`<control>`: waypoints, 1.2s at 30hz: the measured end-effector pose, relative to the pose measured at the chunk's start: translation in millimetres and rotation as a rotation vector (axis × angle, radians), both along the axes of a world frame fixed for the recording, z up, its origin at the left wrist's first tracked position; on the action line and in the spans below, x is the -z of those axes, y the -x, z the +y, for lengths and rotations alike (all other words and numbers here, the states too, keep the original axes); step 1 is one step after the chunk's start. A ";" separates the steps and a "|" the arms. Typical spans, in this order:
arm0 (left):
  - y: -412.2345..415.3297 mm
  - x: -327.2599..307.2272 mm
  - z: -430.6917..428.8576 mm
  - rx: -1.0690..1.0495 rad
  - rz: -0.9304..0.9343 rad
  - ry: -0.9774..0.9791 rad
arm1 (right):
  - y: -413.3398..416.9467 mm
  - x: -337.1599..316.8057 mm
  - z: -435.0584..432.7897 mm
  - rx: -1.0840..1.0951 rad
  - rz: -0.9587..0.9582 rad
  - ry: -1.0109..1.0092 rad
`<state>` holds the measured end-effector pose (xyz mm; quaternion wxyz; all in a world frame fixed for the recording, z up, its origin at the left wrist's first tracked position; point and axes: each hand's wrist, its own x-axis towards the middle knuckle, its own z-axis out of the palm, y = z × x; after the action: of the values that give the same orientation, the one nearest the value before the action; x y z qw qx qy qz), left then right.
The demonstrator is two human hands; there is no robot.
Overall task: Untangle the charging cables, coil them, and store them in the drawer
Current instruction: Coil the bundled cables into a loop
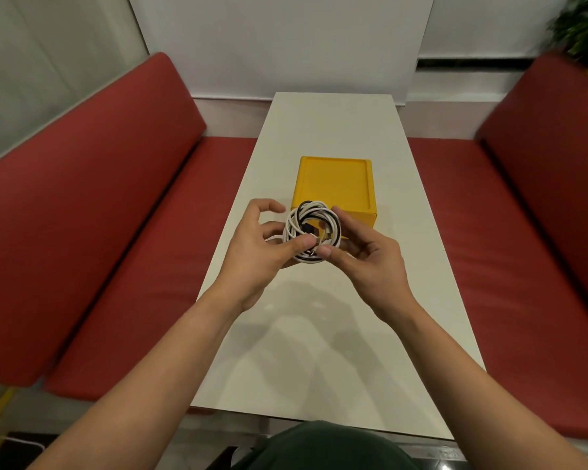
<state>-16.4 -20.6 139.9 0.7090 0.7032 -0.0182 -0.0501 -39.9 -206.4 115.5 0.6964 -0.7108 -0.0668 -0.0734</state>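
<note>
A bundle of white and black charging cables [311,228], wound into a rough coil, hangs above the white table [336,327] between both hands. My left hand [257,252] pinches the coil's lower left with thumb and fingers; the index finger is raised. My right hand [367,262] grips the coil's right side and bottom. Just behind the coil stands a yellow drawer box [335,181]; its front face is mostly hidden by the cables and my right hand, so I cannot tell whether the drawer is open.
Red cushioned benches run along both sides of the table, left [99,239] and right [523,239]. A white wall [286,45] closes the far end. A green plant [584,28] shows at the top right corner.
</note>
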 end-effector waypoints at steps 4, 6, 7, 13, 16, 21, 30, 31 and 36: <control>-1.6 0.1 2.6 0.083 0.046 0.024 | -0.2 0.8 -0.5 -0.005 -0.015 0.011; -1.0 2.3 1.1 0.074 0.042 0.007 | -0.4 1.9 0.5 0.013 -0.016 0.018; -0.9 3.5 -0.2 0.063 0.034 0.001 | -0.6 2.6 0.1 0.019 -0.015 0.021; 0.8 17.0 2.0 0.065 0.059 0.029 | 1.3 6.6 0.0 -0.029 0.030 0.031; 0.8 28.6 3.0 0.095 0.111 0.035 | 2.3 15.9 -0.7 -0.039 0.089 0.027; 2.8 64.0 -1.3 0.127 0.208 0.042 | 4.9 45.7 -9.7 -0.059 0.233 0.045; 22.3 160.1 -25.4 0.110 0.390 -0.036 | 23.4 137.7 -29.8 -0.047 0.503 0.148; 24.7 169.9 -27.8 0.105 0.382 -0.072 | 25.0 144.6 -30.9 -0.050 0.505 0.187; 26.8 196.8 -36.9 0.124 0.259 -0.373 | 31.1 167.7 -34.5 -0.008 0.516 0.270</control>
<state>-43.2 -57.5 -56.9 0.5588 0.8072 0.0393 -0.1859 -71.0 -240.9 -52.3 0.5899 -0.7919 0.1005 0.1219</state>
